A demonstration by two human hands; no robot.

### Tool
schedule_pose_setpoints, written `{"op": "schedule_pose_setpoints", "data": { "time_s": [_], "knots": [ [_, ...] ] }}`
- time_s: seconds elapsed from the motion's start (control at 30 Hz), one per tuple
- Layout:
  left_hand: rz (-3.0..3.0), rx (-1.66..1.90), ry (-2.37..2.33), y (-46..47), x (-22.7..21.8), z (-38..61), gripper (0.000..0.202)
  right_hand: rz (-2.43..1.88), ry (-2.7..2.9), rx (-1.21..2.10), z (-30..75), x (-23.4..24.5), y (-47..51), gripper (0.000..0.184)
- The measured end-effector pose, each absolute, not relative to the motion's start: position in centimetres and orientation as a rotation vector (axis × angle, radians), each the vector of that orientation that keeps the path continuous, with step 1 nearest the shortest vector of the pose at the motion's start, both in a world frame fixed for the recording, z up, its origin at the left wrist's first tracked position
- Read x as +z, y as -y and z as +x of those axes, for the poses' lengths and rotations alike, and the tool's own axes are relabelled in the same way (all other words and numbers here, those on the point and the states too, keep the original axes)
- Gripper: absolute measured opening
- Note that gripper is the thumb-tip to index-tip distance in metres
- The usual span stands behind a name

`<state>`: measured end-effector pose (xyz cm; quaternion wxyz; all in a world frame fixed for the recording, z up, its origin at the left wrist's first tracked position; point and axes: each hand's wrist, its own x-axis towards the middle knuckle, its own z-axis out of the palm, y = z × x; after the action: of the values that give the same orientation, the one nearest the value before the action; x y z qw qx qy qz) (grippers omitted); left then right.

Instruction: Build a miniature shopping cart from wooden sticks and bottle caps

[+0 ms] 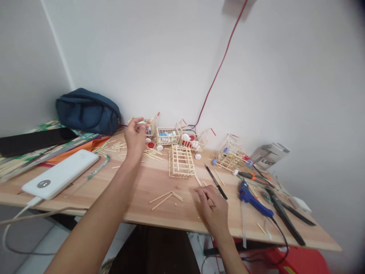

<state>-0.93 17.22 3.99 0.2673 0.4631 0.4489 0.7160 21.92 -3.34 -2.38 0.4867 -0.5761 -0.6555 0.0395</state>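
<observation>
Head view shows both forearms rising from the bottom edge over a wooden table (137,207). Left of centre, the left arm makes a long diagonal from the lower left up to the left hand (135,137), which is raised in front of the leftmost cart (153,127). Its wrist is bent slightly, with fingers partly curled and tips toward the right of the frame. I cannot tell whether they touch the cart or grip anything.

Right of centre and lower in the frame, the right hand (213,205) sits close to the near part of the table, its forearm slanting up and leftward from the bottom edge. The fingers are loosely folded, with thumb and forefinger pointing to the upper left; whether something small is pinched there cannot be made out.

Between the hands, just right of the middle of the frame, stands the stick cage (181,163), apart from both. Below it lie three sticks (162,197) in a bent arrangement. A pile of sticks (154,154) lies right of the left wrist. Just beyond the right hand, a black pen (216,181) lies at a slant, and the blue glue gun (256,201) rests farther right. A white power bank (61,174) occupies the left side.
</observation>
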Motion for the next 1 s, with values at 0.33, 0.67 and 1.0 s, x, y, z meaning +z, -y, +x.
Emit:
{"op": "schedule_pose_setpoints", "data": {
  "time_s": [0.33, 0.67, 1.0],
  "knots": [
    [2.06, 1.319, -1.497, -17.1, 1.8, -4.4, 0.017, -1.374, 1.704, 0.05, 22.0, -2.9, 3.3, 0.02],
    [2.39, 1.131, -1.453, -20.3, 4.9, -1.4, 0.027, -1.23, 1.563, -0.092, 21.9, 0.3, 0.3, 0.017],
    [2.579, 0.341, -1.583, -24.5, 7.1, 4.2, 0.035, -1.144, 1.512, -0.011, 21.2, 0.9, -4.3, 0.021]
  ]
}}
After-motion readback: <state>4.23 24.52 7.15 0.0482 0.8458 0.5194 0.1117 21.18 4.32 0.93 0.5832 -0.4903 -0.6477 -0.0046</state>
